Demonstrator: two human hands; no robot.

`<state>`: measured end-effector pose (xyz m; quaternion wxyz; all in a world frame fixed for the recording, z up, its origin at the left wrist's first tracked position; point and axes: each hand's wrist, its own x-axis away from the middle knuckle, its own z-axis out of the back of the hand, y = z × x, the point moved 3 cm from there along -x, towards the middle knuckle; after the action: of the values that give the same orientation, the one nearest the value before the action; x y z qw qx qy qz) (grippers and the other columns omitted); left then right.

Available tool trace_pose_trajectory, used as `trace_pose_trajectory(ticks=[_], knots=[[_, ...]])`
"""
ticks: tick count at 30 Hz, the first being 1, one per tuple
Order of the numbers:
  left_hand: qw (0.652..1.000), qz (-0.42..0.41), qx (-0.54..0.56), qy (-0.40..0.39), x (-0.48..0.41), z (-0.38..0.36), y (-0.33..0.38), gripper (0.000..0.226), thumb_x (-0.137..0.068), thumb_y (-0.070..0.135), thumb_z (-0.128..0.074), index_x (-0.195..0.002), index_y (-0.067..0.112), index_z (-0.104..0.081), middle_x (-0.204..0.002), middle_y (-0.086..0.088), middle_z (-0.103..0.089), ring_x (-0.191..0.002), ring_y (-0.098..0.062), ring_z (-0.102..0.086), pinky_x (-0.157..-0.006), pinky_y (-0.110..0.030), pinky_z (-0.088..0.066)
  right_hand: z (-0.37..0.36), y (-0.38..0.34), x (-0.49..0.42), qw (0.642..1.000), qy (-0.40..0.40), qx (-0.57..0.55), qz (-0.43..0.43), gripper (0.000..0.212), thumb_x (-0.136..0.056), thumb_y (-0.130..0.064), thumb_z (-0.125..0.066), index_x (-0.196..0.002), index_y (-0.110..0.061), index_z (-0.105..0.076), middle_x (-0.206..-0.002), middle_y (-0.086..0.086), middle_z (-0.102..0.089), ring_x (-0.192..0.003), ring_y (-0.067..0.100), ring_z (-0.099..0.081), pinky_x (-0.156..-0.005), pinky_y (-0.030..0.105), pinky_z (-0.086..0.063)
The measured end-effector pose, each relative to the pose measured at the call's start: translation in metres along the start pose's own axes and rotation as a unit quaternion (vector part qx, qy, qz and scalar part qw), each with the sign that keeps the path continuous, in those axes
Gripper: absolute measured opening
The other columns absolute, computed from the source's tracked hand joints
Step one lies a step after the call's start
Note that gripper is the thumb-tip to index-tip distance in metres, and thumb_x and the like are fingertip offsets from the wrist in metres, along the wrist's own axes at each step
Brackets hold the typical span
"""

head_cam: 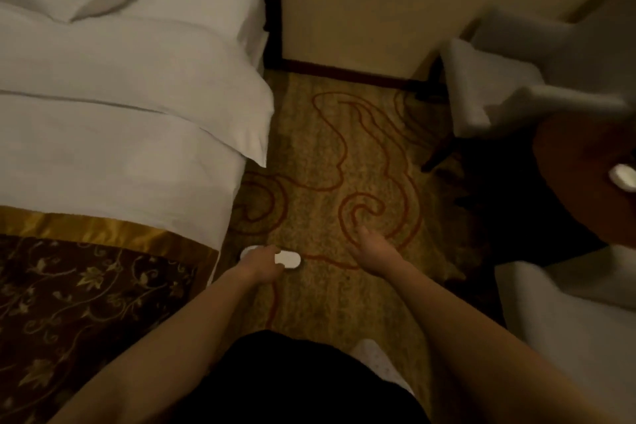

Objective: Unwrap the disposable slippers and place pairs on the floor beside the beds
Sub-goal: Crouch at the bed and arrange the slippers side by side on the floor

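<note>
Head view: the bed (113,107) fills the left of the frame. At its edge, lower centre, the left hand (260,263) grips white slippers (288,259) over the carpet (330,155). The right hand (373,249) hangs with fingers spread, holding nothing. A chair (488,86) stands upper right.

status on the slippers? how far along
Done: slippers look unwrapped, no wrapper visible. In hand: left hand is on the white slippers at the carpet beside the bed; right hand is open and empty. Left: letting go; any other bed is out of view.
</note>
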<state>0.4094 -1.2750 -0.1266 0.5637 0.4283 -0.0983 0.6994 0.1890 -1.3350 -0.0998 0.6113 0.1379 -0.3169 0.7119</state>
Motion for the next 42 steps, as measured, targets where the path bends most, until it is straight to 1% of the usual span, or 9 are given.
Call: trace_pose_trajectory(ticks=[7, 12, 16, 21, 25, 30, 36, 39, 42], knots=[[0.986, 0.109, 0.125, 0.024, -0.047, 0.03, -0.026, 0.055, -0.095, 0.033, -0.043, -0.144, 0.012, -0.033, -0.145, -0.017, -0.04, -0.13, -0.032, -0.043, -0.109, -0.04, -0.038, 0.037, -0.055, -0.121, 0.983, -0.054, 0.094, 0.15, 0.051, -0.095, -0.029, -0.045, -0.136, 0.0, -0.034, -0.137, 0.023, -0.045, -0.125, 0.034, -0.044, -0.103, 0.035, -0.034], [0.954, 0.206, 0.211, 0.052, -0.095, 0.051, -0.025, 0.049, -0.095, 0.031, -0.045, -0.138, 0.008, -0.039, -0.14, -0.017, -0.045, -0.124, -0.03, -0.049, -0.102, -0.037, -0.043, 0.073, -0.098, -0.218, 0.937, -0.11, 0.174, 0.283, 0.048, -0.094, -0.029, -0.048, -0.133, -0.001, -0.039, -0.135, 0.021, -0.048, -0.124, 0.032, -0.046, -0.102, 0.034, -0.036], [0.899, 0.281, 0.315, 0.119, -0.131, 0.059, -0.004, 0.04, -0.096, 0.029, -0.04, -0.128, 0.006, -0.047, -0.133, -0.018, -0.05, -0.119, -0.033, -0.051, -0.097, -0.039, -0.044, 0.099, -0.127, -0.297, 0.89, -0.153, 0.251, 0.349, 0.045, -0.092, -0.03, -0.05, -0.127, -0.003, -0.044, -0.128, 0.022, -0.051, -0.117, 0.036, -0.051, -0.095, 0.039, -0.043], [0.818, 0.365, 0.412, 0.165, -0.153, 0.039, 0.01, 0.05, -0.095, 0.029, -0.043, -0.141, 0.01, -0.037, -0.142, -0.018, -0.042, -0.128, -0.034, -0.044, -0.105, -0.04, -0.041, 0.1, -0.152, -0.349, 0.842, -0.187, 0.325, 0.388, 0.043, -0.093, -0.033, -0.047, -0.126, -0.007, -0.044, -0.126, 0.016, -0.051, -0.111, 0.032, -0.054, -0.088, 0.042, -0.047], [0.774, 0.411, 0.45, 0.175, -0.165, 0.006, 0.009, 0.055, -0.093, 0.034, -0.047, -0.142, 0.012, -0.034, -0.144, -0.017, -0.041, -0.129, -0.033, -0.044, -0.103, -0.038, -0.04, 0.058, -0.157, -0.362, 0.804, -0.223, 0.352, 0.424, 0.042, -0.093, -0.032, -0.046, -0.128, -0.009, -0.043, -0.127, 0.015, -0.051, -0.11, 0.031, -0.055, -0.089, 0.042, -0.049], [0.736, 0.422, 0.493, 0.191, -0.2, -0.053, -0.008, 0.052, -0.091, 0.046, -0.047, -0.132, 0.013, -0.049, -0.134, -0.016, -0.052, -0.118, -0.031, -0.052, -0.102, -0.041, -0.044, -0.022, -0.142, -0.38, 0.776, -0.261, 0.368, 0.44, 0.049, -0.095, -0.032, -0.044, -0.136, -0.006, -0.036, -0.136, 0.018, -0.044, -0.122, 0.033, -0.047, -0.099, 0.043, -0.043], [0.722, 0.414, 0.513, 0.212, -0.27, -0.126, -0.036, 0.045, -0.096, 0.035, -0.043, -0.135, 0.012, -0.047, -0.139, -0.015, -0.049, -0.125, -0.03, -0.048, -0.11, -0.037, -0.036, -0.137, -0.11, -0.429, 0.768, -0.291, 0.364, 0.439, 0.039, -0.095, -0.029, -0.044, -0.128, -0.008, -0.043, -0.128, 0.015, -0.051, -0.113, 0.029, -0.052, -0.093, 0.04, -0.045], [0.715, 0.409, 0.529, 0.205, -0.325, -0.171, -0.058, 0.043, -0.097, 0.03, -0.043, -0.137, 0.016, -0.044, -0.14, -0.013, -0.048, -0.124, -0.028, -0.048, -0.11, -0.037, -0.038, -0.2, -0.093, -0.465, 0.771, -0.285, 0.372, 0.431, 0.042, -0.095, -0.031, -0.045, -0.131, -0.01, -0.041, -0.132, 0.014, -0.048, -0.117, 0.028, -0.05, -0.093, 0.037, -0.044], [0.716, 0.42, 0.521, 0.197, -0.383, -0.213, -0.086, 0.046, -0.094, 0.029, -0.046, -0.137, 0.014, -0.043, -0.139, -0.015, -0.048, -0.125, -0.03, -0.048, -0.107, -0.04, -0.041, -0.264, -0.078, -0.501, 0.769, -0.279, 0.375, 0.436, 0.041, -0.095, -0.032, -0.044, -0.129, -0.01, -0.043, -0.129, 0.013, -0.05, -0.111, 0.028, -0.053, -0.087, 0.037, -0.046]])
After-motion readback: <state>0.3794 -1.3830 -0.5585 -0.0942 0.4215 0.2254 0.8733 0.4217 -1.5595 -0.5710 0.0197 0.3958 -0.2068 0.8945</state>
